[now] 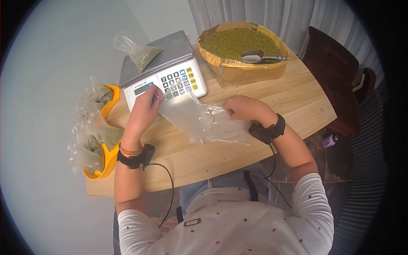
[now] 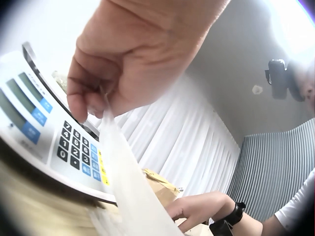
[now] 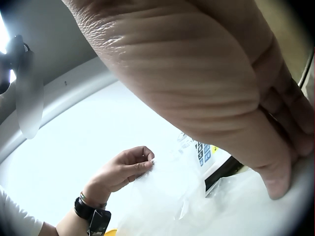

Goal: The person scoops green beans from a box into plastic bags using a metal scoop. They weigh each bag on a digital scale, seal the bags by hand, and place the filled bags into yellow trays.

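A clear plastic bag (image 1: 185, 112) stretches between the two hands in front of the scale, with no filling visible in it. My left hand (image 1: 146, 104) pinches one edge of it between thumb and fingers; the left wrist view shows the film (image 2: 125, 182) hanging down from that grip. At the bag's other side, my right hand (image 1: 246, 108) has its fingers curled on the plastic. In the right wrist view, the right thumb (image 3: 276, 184) lies against the film. Just beyond the left hand stands a digital weighing scale (image 1: 178, 59), carrying a small filled bag (image 1: 144, 57) on its plate.
A cardboard box (image 1: 250, 74) of green beans stands at the back of the wooden table (image 1: 293, 97), a metal scoop (image 1: 255, 57) lying on the beans. Yellow holders (image 1: 111, 159) with several filled bags (image 1: 91, 146) line the left edge. A dark chair (image 1: 329, 59) stands right.
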`<move>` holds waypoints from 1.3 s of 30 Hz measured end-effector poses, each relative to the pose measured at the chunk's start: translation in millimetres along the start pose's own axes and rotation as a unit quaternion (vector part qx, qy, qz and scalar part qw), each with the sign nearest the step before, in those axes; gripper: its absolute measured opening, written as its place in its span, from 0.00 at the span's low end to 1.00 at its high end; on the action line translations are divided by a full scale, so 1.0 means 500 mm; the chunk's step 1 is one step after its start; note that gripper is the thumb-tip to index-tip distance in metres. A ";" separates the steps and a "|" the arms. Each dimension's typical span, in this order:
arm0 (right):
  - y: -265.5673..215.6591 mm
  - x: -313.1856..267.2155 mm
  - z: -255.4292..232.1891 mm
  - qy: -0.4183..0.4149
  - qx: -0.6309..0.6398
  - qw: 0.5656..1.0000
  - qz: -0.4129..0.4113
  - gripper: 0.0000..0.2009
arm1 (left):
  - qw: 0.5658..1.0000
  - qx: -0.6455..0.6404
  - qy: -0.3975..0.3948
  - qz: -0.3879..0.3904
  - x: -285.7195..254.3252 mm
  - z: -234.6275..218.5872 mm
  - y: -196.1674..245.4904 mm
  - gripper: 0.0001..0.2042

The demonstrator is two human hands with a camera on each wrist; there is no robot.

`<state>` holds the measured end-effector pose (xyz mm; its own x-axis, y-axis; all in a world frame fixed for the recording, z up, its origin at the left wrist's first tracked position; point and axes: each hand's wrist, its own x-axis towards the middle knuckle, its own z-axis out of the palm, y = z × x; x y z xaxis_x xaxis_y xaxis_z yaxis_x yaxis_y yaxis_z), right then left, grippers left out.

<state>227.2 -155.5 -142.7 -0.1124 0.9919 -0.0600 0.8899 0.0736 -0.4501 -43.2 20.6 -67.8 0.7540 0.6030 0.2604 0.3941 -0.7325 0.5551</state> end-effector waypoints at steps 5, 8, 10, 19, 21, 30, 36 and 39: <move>-0.003 -0.001 -0.007 -0.003 0.012 1.000 0.012 0.05 | 1.000 -0.005 -0.012 -0.002 -0.007 0.005 -0.010 0.05; -0.006 -0.004 -0.005 0.018 0.031 0.999 0.025 0.05 | 1.000 -0.001 -0.024 0.002 -0.008 0.008 -0.020 0.05; -0.001 -0.003 0.000 0.021 0.028 0.999 0.022 0.05 | 0.999 -0.003 -0.018 0.034 -0.010 0.013 -0.031 0.04; -0.018 0.003 0.007 0.000 -0.053 0.998 0.036 0.03 | 0.999 -0.002 -0.039 0.029 -0.009 0.021 -0.022 0.04; -0.024 0.003 0.005 -0.007 -0.078 0.996 0.032 0.03 | 0.999 -0.002 -0.033 0.039 -0.008 0.024 -0.024 0.03; -0.068 -0.015 -0.182 0.242 0.042 0.969 -0.029 0.03 | 0.997 -0.021 -0.044 0.057 -0.012 0.014 0.004 0.03; -0.022 0.009 -0.240 0.426 -0.151 0.892 0.007 0.14 | 0.993 -0.050 -0.020 0.109 -0.003 0.022 0.021 0.03; -0.100 0.008 -0.173 0.241 0.090 0.966 -0.002 0.25 | 0.990 -0.060 -0.017 0.126 0.001 0.022 0.036 0.04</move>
<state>220.6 -146.3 -43.2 0.1412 0.9280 0.3449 0.7936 0.1022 -0.5998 -29.8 4.2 -66.1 0.8390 0.3924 0.3769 0.1262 -0.8142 0.5667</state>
